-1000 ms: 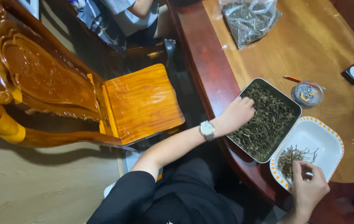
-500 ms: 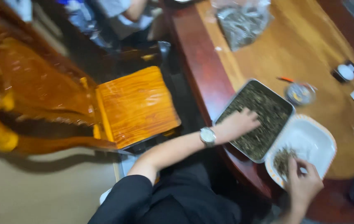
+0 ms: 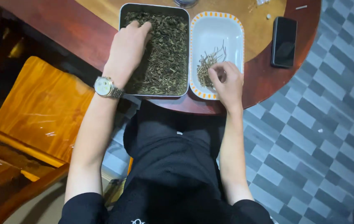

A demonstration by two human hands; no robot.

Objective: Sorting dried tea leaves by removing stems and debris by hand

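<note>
- Round wooden table (image 3: 264, 79) with a dark red rim fills the top of the frame, grey chequered floor tiles at right, an orange wooden chair (image 3: 44, 108) at left.
- Metal tray of dried dark leaves (image 3: 164, 62) sits upper centre, long axis running up and down the frame; its far edge is cut off by the top border.
- Left hand (image 3: 127, 47) lies flat on the leaf heap at the tray's left side, fingers spread and resting, clamped on nothing that shows; a silver wristwatch (image 3: 104, 87) is on that wrist.
- Just right of the tray, touching it along the side, is a white oblong dish with an orange-dotted rim (image 3: 231, 29), same up-down axis.
- Small pile of pale dry stems (image 3: 210, 62) lies in the dish's lower left, directly up-left of the right hand.
- Right hand (image 3: 226, 83) hovers over the dish's near end, thumb and fingers pinched together; whether a stem sits between them, I cannot tell.
- Right hand is nearer the stems, left nearer the leaves.
- Black phone (image 3: 284, 41) lies further right; small white bits at the top edge are too small to name.
</note>
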